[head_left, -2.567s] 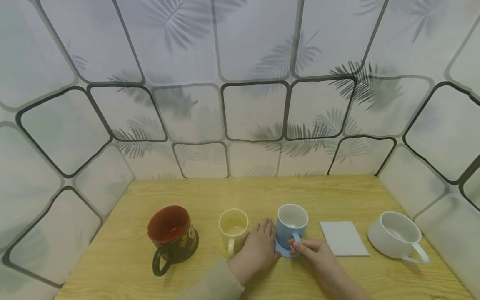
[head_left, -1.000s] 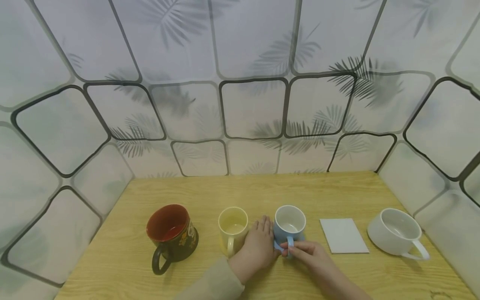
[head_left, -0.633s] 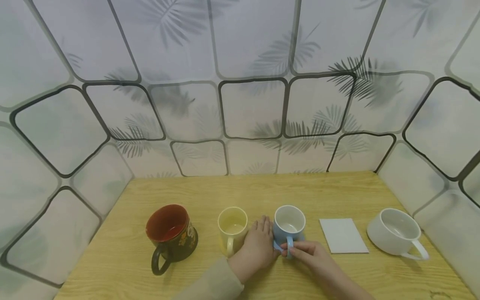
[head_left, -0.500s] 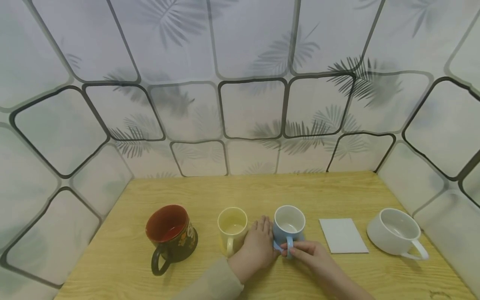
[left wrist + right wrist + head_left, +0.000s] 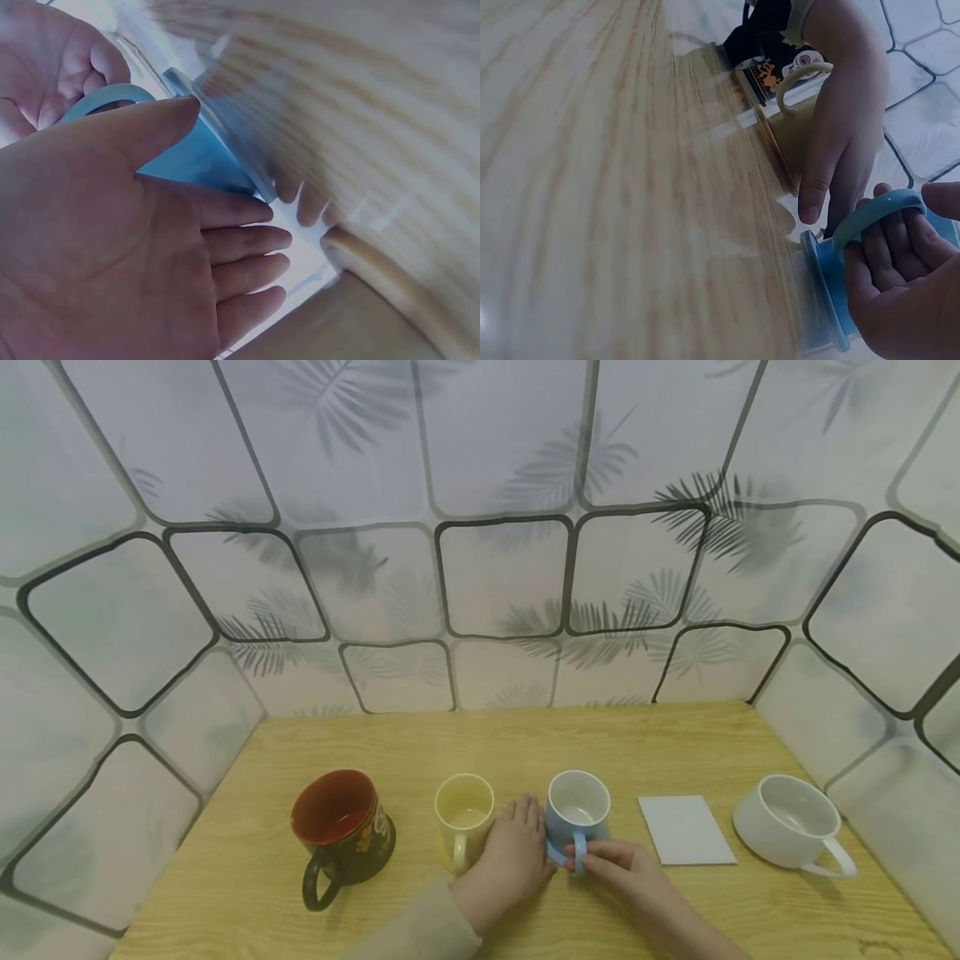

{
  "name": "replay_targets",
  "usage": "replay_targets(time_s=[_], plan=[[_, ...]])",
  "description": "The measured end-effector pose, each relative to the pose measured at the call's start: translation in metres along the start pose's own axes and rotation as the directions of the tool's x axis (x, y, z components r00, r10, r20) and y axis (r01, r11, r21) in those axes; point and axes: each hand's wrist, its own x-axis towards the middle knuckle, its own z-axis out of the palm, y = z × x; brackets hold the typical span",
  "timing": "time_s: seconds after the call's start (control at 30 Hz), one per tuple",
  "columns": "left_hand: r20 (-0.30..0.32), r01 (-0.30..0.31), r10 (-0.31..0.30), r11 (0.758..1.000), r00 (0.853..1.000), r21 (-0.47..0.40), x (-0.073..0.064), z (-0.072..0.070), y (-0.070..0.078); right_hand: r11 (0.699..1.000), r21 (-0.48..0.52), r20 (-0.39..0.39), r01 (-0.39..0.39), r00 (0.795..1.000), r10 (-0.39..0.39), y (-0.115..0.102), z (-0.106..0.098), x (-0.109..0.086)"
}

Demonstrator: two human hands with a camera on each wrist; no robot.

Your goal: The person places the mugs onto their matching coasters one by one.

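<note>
My right hand (image 5: 626, 872) pinches the handle of a light blue mug (image 5: 572, 823) with a white inside. Upright, the mug stands on a blue coaster (image 5: 556, 852), most of which it covers. In the head view my left hand (image 5: 513, 852) lies between this mug and a yellow mug (image 5: 452, 835), fingers straight and pointing away from me. The left wrist view has the left hand's (image 5: 142, 225) thumb and index finger close beside the coaster's rim; whether they touch it I cannot tell. Under the yellow mug a bit of yellow coaster (image 5: 444, 850) shows.
On the left of the wooden table (image 5: 525, 739) stands a dark brown mug (image 5: 367, 852) with a red inside. To the right lie a white square coaster (image 5: 686, 831) and a wide white cup (image 5: 772, 839). A patterned curtain-like wall (image 5: 502, 577) surrounds the back and sides.
Since the earliest frame the blue mug has shifted slightly left and its handle has turned toward me, with my right hand following. Lately my left thumb has drawn slightly back from the coaster.
</note>
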Motion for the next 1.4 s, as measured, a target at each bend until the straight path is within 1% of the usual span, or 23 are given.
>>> replay_targets(time_s=[0.13,0.27,0.33,0.4,0.5,0.6,0.67,0.8,0.87,0.97,1.03,1.17,1.4], plan=[[0.000,-0.022,0.022,1.000,1.000,0.013,-0.004,-0.002,-0.002,1.000,-0.005,0.005,0.000,1.000,0.000,0.001,-0.003,-0.001],[-0.001,-0.036,0.036,0.999,0.999,-0.005,-0.009,-0.007,-0.005,0.998,-0.064,-0.060,-0.014,0.998,0.010,-0.001,-0.004,-0.004],[-0.008,-0.041,0.041,0.999,0.999,-0.014,-0.011,-0.010,-0.007,0.996,-0.087,-0.075,-0.013,0.997,0.006,-0.002,-0.005,-0.005],[-0.023,-0.042,0.041,0.999,0.999,-0.016,-0.013,-0.013,-0.010,0.996,-0.090,-0.074,-0.009,0.997,0.002,-0.005,-0.006,-0.007],[-0.057,-0.039,0.038,0.999,0.998,-0.013,-0.018,-0.020,-0.013,0.997,-0.082,-0.046,0.010,0.999,-0.014,-0.009,-0.009,-0.009],[-0.098,-0.030,0.030,1.000,0.995,-0.002,-0.025,-0.027,-0.017,0.996,-0.087,-0.034,-0.002,0.999,-0.001,-0.013,-0.013,-0.011],[-0.121,-0.023,0.021,1.000,0.992,-0.010,-0.028,-0.031,-0.020,0.995,-0.098,-0.032,-0.010,0.999,0.007,-0.015,-0.014,-0.012],[-0.156,-0.024,0.027,1.000,0.987,0.017,-0.035,-0.040,-0.027,0.992,-0.122,-0.044,-0.004,0.999,-0.001,-0.019,-0.017,-0.015],[-0.175,-0.029,0.037,0.998,0.984,0.047,-0.039,-0.044,-0.031,0.992,-0.127,-0.058,0.000,0.998,-0.008,-0.021,-0.018,-0.016],[-0.207,-0.034,0.050,0.996,0.977,0.083,-0.042,-0.046,-0.036,0.991,-0.129,-0.062,0.020,0.998,-0.028,-0.023,-0.019,-0.018],[-0.227,-0.035,0.055,0.995,0.972,0.092,-0.044,-0.049,-0.039,0.990,-0.133,-0.064,0.038,0.997,-0.047,-0.025,-0.021,-0.019],[-0.261,-0.035,0.054,0.997,0.964,0.075,-0.044,-0.053,-0.044,0.987,-0.148,-0.069,0.060,0.995,-0.071,-0.029,-0.024,-0.020],[-0.286,-0.059,0.061,0.998,0.956,0.015,-0.040,-0.059,-0.051,0.981,-0.179,-0.079,0.080,0.992,-0.096,-0.037,-0.028,-0.021]])
